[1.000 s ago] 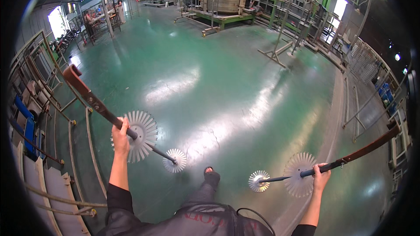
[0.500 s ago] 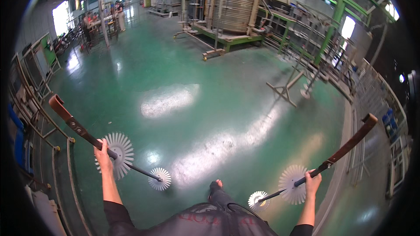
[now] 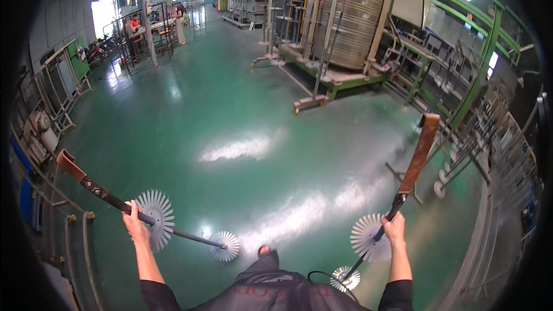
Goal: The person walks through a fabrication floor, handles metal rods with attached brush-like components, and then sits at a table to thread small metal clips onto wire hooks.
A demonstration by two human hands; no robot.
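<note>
My left hand (image 3: 136,223) is closed around the dark shaft of a hooked rod (image 3: 105,194) that carries slotted metal discs. Its upper end is a flat copper-brown hook pointing up and left. A large finned disc (image 3: 155,219) sits just past the fingers, and a smaller disc (image 3: 224,246) is at the low end. My right hand (image 3: 395,228) grips a matching hooked rod (image 3: 416,161), its brown flat hook raised up and to the right. Beside that hand is a large slotted disc (image 3: 368,236), with a smaller disc (image 3: 345,278) below. Both rods are held off the green floor.
A big ribbed metal tank (image 3: 351,23) stands on a green frame ahead. A wheeled stand (image 3: 309,103) is before it. Racks with hanging rods and discs (image 3: 461,164) line the right. Metal frames (image 3: 57,92) stand left. A person (image 3: 180,23) stands by a far table near a post (image 3: 147,17).
The view has turned and moved forward, so the tank appears farther right and nearer. The right rod has swung to a steeper angle. Both hands keep their hold.
</note>
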